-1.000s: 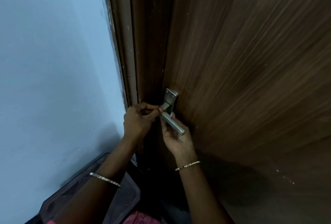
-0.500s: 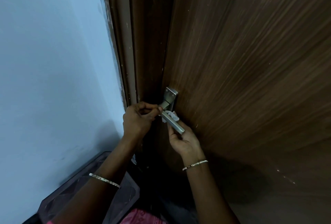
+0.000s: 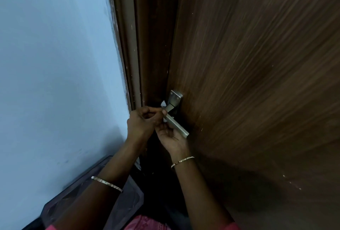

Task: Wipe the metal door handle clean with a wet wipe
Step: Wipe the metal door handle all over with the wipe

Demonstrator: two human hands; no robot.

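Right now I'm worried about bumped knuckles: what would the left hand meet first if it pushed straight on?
Probably the metal door handle, whose neck its fingertips already touch; depth is unclear.

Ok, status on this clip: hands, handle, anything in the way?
Left hand pinching wet wipe at the handle near its neck. Right hand cupped under the lever. Nothing blocking.

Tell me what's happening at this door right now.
A person is cleaning the metal door handle on a dark wooden door. The left hand pinches a white wet wipe against the lever near its neck, a corner of the wipe showing by the mounting plate. The right hand sits under the lever, fingers curled up toward it. The lever's free end is bare. Both wrists wear a bangle.
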